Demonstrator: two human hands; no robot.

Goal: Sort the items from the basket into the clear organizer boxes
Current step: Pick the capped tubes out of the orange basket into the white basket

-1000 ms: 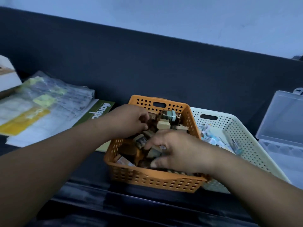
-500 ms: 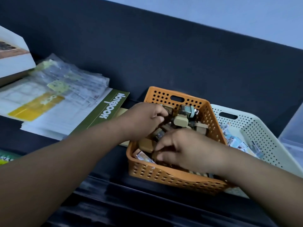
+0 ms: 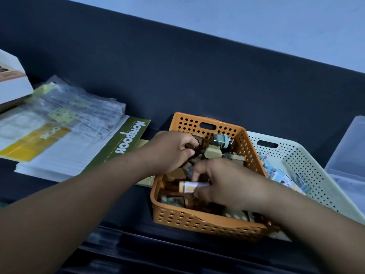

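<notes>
Dim desk [image 3: 35, 180]; orange basket [image 3: 197, 222]: right hand [image 3: 223, 184] pinches tube [image 3: 189, 187], left hand [image 3: 169, 150] grip unclear

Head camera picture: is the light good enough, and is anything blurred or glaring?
Head view: dim bluish light leaves the contents of the orange basket dark; the small labelled tube pinched by the right hand is smeared; the plastic sleeves show pale glare; the left hand looks soft.

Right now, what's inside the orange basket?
A jumble of small bottles and boxes. The right hand pinches a labelled bottle; the left hand reaches in too. Both hands cover the middle of the orange basket, so what lies beneath is hidden.
</notes>
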